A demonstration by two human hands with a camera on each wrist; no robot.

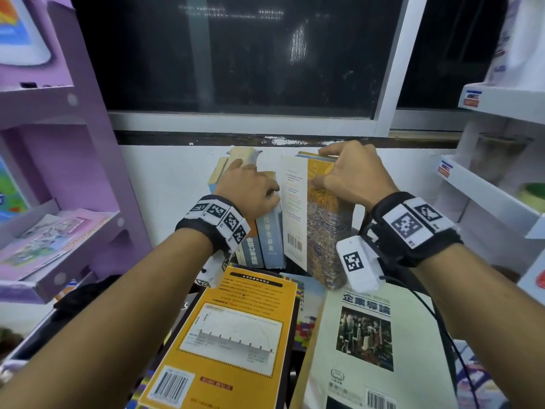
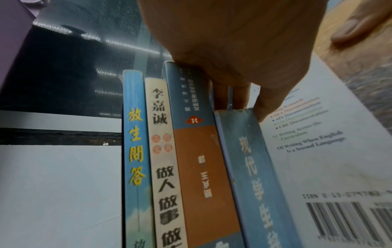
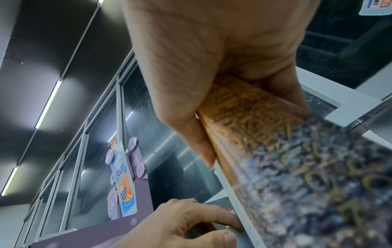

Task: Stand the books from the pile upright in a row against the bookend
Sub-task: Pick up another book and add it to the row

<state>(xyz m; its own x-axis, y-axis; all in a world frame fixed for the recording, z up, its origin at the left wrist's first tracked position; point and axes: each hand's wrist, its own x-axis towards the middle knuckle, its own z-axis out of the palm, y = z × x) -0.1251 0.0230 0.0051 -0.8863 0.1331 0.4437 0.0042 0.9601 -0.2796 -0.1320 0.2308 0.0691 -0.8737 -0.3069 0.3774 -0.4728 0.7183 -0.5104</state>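
Several books stand upright in a row (image 1: 265,240) against the white back wall, their spines (image 2: 197,159) toward me. My left hand (image 1: 253,184) lies on top of the row, fingers curled over the top of the blue book (image 2: 250,167) at its right end. My right hand (image 1: 323,166) grips the top of a thick orange-and-blue book (image 1: 324,231), thumb on one side and fingers (image 3: 282,94) on the other. It stands slightly tilted just right of the row, white back cover (image 2: 318,159) facing it. I cannot make out the bookend.
The pile lies flat in front: an orange-yellow book (image 1: 236,335), a pale green book (image 1: 377,335), more beneath. A purple shelf unit (image 1: 59,113) stands at the left and white shelves (image 1: 486,178) at the right. A dark window (image 1: 236,54) is behind.
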